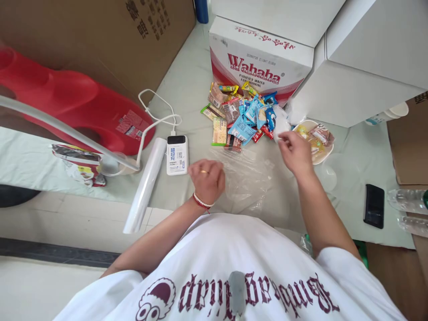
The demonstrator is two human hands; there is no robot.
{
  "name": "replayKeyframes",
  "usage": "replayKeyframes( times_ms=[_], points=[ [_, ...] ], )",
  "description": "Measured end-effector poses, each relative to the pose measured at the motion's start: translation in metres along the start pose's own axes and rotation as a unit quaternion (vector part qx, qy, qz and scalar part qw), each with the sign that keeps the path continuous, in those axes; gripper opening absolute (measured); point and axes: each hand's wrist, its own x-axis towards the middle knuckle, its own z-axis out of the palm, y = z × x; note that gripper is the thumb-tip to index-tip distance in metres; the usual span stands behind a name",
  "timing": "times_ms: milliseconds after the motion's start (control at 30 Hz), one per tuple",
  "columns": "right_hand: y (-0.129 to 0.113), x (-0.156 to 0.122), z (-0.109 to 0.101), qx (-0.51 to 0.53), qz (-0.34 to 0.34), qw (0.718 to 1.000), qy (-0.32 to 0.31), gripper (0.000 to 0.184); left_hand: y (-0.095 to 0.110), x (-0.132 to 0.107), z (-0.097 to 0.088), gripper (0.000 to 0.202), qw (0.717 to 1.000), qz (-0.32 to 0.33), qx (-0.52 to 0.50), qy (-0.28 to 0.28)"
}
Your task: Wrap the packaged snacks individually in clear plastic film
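My right hand (296, 151) has its thumb and fingers pinched at the lower end of a white crumpled packet (281, 120), beside a pile of wrapped snacks (245, 113). My left hand (207, 178) is closed, fingers curled, at the left edge of a clear plastic bag (249, 178) lying flat on the table. Whatever may be inside those fingers is hidden. Blue, red, yellow and green wrappers make up the pile. Close to my right wrist, a pale bowl (319, 158) contains wrapped food.
A Wahaha carton (257, 67) stands behind the snacks. Left of my hands are a white power bank (177, 162) with a cable, a roll of clear film (145, 187) and a red plastic container (76, 98). On the right lie a black phone (373, 206) and clear bottles (406, 200).
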Motion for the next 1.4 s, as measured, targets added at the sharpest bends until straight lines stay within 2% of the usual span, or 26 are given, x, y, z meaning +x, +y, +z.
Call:
replayKeyframes(
  times_ms=[100, 167, 233, 300, 400, 433, 467, 533, 633, 700, 733, 800, 900, 967, 1033, 1067, 1167, 1267, 1333, 1400],
  points=[
    [-0.048, 0.046, 0.043, -0.069, -0.024, 0.993, -0.087, 0.045, 0.005, -0.013, 0.005, 0.031, 0.983, 0.083, 0.04, -0.157],
    [-0.068, 0.061, 0.069, -0.108, -0.017, 0.985, -0.132, 0.051, 0.001, -0.023, 0.007, 0.043, 0.97, 0.089, 0.068, -0.216],
    [-0.07, 0.066, 0.079, -0.115, -0.01, 0.983, -0.142, 0.049, -0.009, -0.037, 0.002, 0.056, 0.961, 0.083, 0.081, -0.252],
    [-0.059, 0.063, 0.068, -0.098, -0.005, 0.989, -0.114, 0.047, -0.02, -0.051, -0.006, 0.064, 0.957, 0.083, 0.076, -0.269],
    [-0.041, 0.052, 0.028, -0.052, -0.016, 0.998, -0.043, 0.049, -0.032, -0.064, -0.019, 0.064, 0.952, 0.104, 0.056, -0.281],
    [-0.041, 0.046, 0.016, -0.033, -0.034, 0.998, -0.037, 0.05, -0.033, -0.065, -0.021, 0.061, 0.949, 0.115, 0.05, -0.288],
    [-0.043, 0.038, 0.006, -0.016, -0.059, 0.997, -0.052, 0.05, -0.034, -0.066, -0.023, 0.059, 0.945, 0.127, 0.045, -0.297],
    [-0.057, 0.019, 0.001, -0.001, -0.121, 0.982, -0.143, 0.045, -0.035, -0.065, -0.025, 0.056, 0.937, 0.152, 0.033, -0.312],
    [-0.08, -0.015, 0.024, -0.055, -0.159, 0.938, -0.305, 0.037, -0.042, -0.065, -0.028, 0.058, 0.93, 0.181, 0.007, -0.318],
    [-0.084, -0.036, 0.044, -0.083, -0.145, 0.921, -0.352, 0.039, -0.051, -0.069, -0.031, 0.051, 0.931, 0.192, -0.017, -0.311],
    [-0.081, -0.046, 0.05, -0.075, -0.138, 0.923, -0.351, 0.044, -0.057, -0.072, -0.033, 0.044, 0.932, 0.194, -0.03, -0.305],
    [-0.068, -0.068, 0.054, -0.024, -0.143, 0.941, -0.306, 0.054, -0.07, -0.077, -0.037, 0.029, 0.937, 0.197, -0.054, -0.283],
    [-0.037, -0.108, 0.044, 0.024, -0.197, 0.952, -0.235, 0.065, -0.083, -0.08, -0.043, 0.022, 0.943, 0.204, -0.082, -0.248],
    [-0.017, -0.137, 0.037, -0.003, -0.228, 0.946, -0.232, 0.056, -0.085, -0.079, -0.046, 0.022, 0.943, 0.21, -0.09, -0.241],
    [-0.002, -0.16, 0.034, -0.037, -0.21, 0.951, -0.225, 0.033, -0.083, -0.076, -0.05, 0.021, 0.94, 0.211, -0.095, -0.25],
    [0.002, -0.166, 0.033, -0.041, -0.193, 0.956, -0.218, 0.028, -0.081, -0.075, -0.053, 0.022, 0.939, 0.21, -0.1, -0.255],
    [0.004, -0.166, 0.027, 0.022, -0.168, 0.961, -0.22, 0.031, -0.072, -0.067, -0.061, 0.02, 0.939, 0.197, -0.129, -0.251],
    [0.001, -0.141, 0.017, 0.136, -0.144, 0.948, -0.251, 0.029, -0.064, -0.049, -0.063, 0.015, 0.948, 0.173, -0.147, -0.221],
    [0.002, -0.117, 0.014, 0.188, -0.082, 0.942, -0.267, 0.032, -0.06, -0.03, -0.057, 0.019, 0.959, 0.139, -0.134, -0.209],
    [0.005, -0.093, 0.015, 0.197, -0.01, 0.938, -0.284, 0.036, -0.056, -0.007, -0.044, 0.024, 0.972, 0.075, -0.098, -0.202]
  ],
)
